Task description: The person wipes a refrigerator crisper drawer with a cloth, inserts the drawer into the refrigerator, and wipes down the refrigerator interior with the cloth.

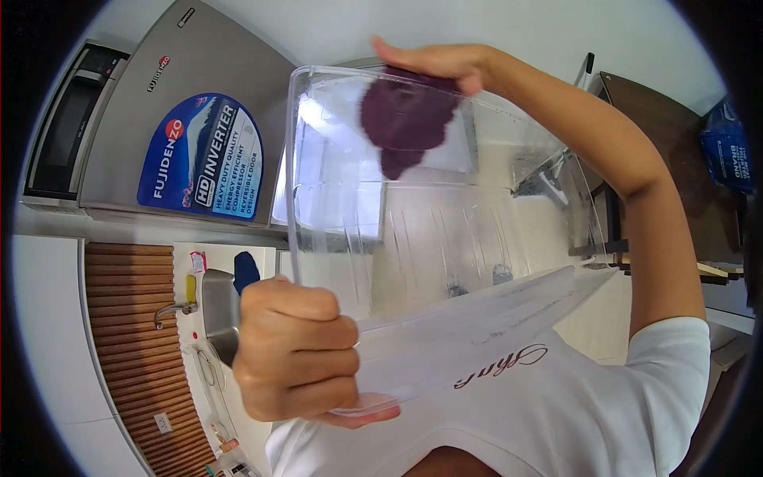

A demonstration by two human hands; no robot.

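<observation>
A clear plastic bin (445, 238) is held up tilted in front of my white shirt. My left hand (298, 350) is wrapped round its lower left edge, knuckles toward the camera. At the top rim, my right hand (437, 62) holds a dark purple cloth (409, 119) against the bin's wall. Most of the cloth shows through the clear plastic, and some of my right fingers are hidden behind it.
A grey fridge (119, 119) with a blue sticker stands at the upper left, beside a microwave (67, 119). Below it are a sink (220, 314) and a faucet (167, 314). A brown table (660, 135) bearing a blue package (727, 147) is at the right.
</observation>
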